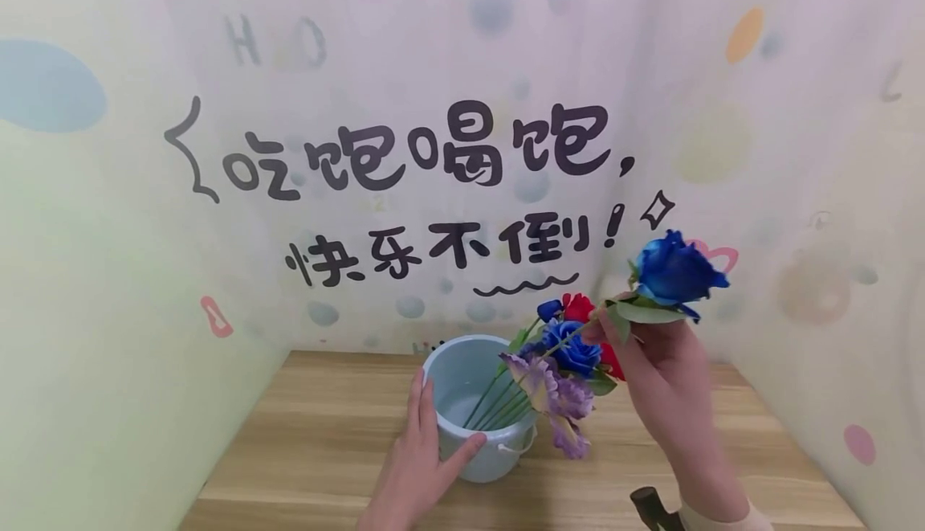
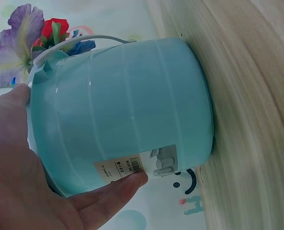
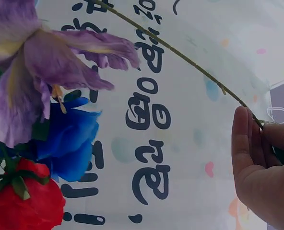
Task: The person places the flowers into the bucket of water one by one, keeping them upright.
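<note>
A light blue plastic bucket stands on the wooden table. My left hand grips it at the left, thumb near the front of the rim and fingers along the outer wall beside the label. Several artificial flowers lean out over the right rim: purple irises, a blue rose and red roses. Up and to the right, my right hand pinches another artificial blue rose by its stem, just below the bloom. That stem slants down left toward the bucket, passing behind the irises in the head view.
The wooden tabletop ends at a pale printed curtain behind the bucket, with similar walls on both sides. A white handle hangs at the bucket's right side. A dark stub shows by my right wrist.
</note>
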`<state>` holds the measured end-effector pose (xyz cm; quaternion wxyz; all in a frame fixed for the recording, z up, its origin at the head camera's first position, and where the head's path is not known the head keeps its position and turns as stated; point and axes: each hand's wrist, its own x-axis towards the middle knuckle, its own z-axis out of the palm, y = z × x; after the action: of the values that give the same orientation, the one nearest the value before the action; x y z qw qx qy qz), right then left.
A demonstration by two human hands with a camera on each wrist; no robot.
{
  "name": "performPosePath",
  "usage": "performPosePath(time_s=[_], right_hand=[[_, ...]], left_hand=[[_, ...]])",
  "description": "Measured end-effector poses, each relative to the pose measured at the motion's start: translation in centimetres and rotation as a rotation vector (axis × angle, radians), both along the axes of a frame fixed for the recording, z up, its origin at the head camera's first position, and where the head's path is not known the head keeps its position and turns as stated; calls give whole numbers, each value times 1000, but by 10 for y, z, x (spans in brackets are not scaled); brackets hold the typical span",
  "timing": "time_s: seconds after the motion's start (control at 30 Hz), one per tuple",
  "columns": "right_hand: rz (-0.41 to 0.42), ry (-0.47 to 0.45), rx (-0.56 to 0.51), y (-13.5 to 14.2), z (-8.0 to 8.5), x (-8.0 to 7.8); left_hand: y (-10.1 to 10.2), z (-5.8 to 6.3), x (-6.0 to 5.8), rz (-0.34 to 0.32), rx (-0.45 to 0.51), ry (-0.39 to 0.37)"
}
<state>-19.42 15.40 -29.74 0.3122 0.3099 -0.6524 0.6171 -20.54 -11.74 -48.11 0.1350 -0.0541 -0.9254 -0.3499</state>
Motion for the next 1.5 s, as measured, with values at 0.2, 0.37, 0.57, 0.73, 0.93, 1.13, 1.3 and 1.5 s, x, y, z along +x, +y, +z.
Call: performPosePath(time_s=[0.2, 0.37, 0.57, 0.73, 0.93, 1.13, 1.3, 1.5], right_hand=[[-105, 52, 103, -19, -15, -9], [-149, 75, 140, -33, -27, -13], [-141, 9, 220, -49, -48, -12], [-137, -143, 229, -64, -68, -2], [-236, -139, 244, -80, -87, 7], [-275, -108, 275, -86, -106, 5], [-298, -140, 229, -82, -120, -1], [-272, -185, 158, -76, -127, -7]], left_hand=[[-1, -1, 2, 2, -10, 24], [-1, -1, 2, -2, -6, 31], [-1, 0, 1, -5, -5, 11], [-1, 0, 1, -5, 5, 16], [-1, -1, 0, -4, 8, 41], [-2, 0, 0, -8, 6, 77], [-1, 0, -2, -10, 15, 35], [-1, 0, -2, 0, 20, 12]])
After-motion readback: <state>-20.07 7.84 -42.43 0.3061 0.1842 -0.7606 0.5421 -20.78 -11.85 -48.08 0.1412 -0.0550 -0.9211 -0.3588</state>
